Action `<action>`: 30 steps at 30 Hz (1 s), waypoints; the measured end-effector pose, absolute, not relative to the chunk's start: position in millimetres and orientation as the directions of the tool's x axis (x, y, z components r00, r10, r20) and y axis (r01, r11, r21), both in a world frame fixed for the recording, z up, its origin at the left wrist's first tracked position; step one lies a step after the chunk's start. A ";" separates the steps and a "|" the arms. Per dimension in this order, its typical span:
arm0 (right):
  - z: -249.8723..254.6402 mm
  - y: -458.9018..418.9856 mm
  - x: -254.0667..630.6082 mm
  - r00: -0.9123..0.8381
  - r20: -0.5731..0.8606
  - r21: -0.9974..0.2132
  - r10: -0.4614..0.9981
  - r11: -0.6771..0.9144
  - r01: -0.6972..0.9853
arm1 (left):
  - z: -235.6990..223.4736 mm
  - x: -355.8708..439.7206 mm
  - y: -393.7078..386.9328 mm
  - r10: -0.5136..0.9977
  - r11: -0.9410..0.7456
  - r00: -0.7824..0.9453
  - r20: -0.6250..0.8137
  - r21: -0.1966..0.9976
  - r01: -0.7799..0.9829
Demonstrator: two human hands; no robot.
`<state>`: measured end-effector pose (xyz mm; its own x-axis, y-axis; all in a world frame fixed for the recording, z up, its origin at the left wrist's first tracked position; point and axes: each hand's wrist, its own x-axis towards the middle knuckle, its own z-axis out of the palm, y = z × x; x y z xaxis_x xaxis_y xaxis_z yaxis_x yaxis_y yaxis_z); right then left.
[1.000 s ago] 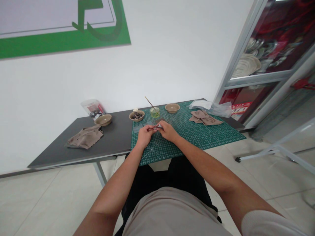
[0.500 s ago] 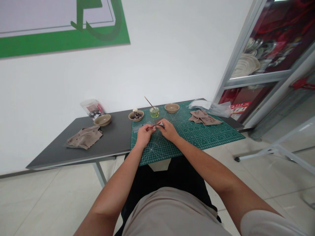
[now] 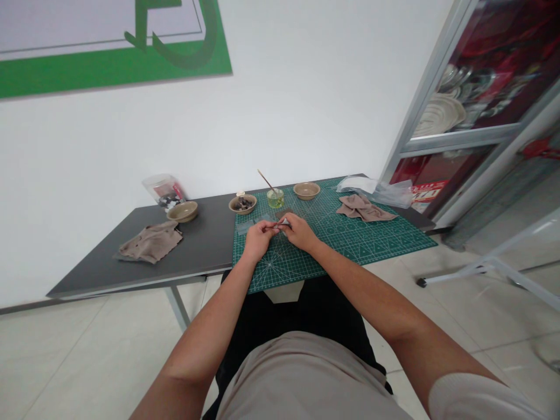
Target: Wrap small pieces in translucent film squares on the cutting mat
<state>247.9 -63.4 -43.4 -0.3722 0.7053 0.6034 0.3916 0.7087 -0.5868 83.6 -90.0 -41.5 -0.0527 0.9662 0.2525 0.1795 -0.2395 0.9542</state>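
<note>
Small grey piece (image 3: 285,221), pinched by left hand (image 3: 257,239) and right hand (image 3: 300,234), right one slightly lower than before

Near the centre of the frame, the left hand (image 3: 257,240) and right hand (image 3: 301,233) meet over a green cutting mat (image 3: 350,244), pinching a small greyish piece (image 3: 285,221) too tiny to make out. Just above them stand a bowl of dark scraps (image 3: 244,205), a glass jar (image 3: 275,200) holding a slanted stick (image 3: 266,181), and a second bowl (image 3: 307,192). A crumpled brown cloth (image 3: 363,210) lies right of centre; another cloth (image 3: 151,242) lies at left, below a third bowl (image 3: 182,213).
</note>
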 end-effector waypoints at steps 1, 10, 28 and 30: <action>-43.8 -63.7 247.9 -0.368 0.611 -0.581 0.701 0.713 0.392 | -41.6 83.8 -89.8 0.966 -0.241 -0.053 0.253 0.955 0.173; -44.9 -63.7 247.7 -0.377 0.628 -0.551 0.681 0.731 0.403 | -46.3 82.3 -88.5 0.964 -0.246 -0.059 0.259 0.955 0.167; -47.7 -63.2 246.8 -0.365 0.667 -0.499 0.649 0.753 0.429 | -48.5 81.8 -86.0 0.966 -0.240 -0.055 0.251 0.957 0.161; -47.1 -62.8 246.8 -0.381 0.656 -0.502 0.652 0.754 0.424 | -48.0 82.1 -86.7 0.968 -0.236 -0.053 0.246 0.961 0.142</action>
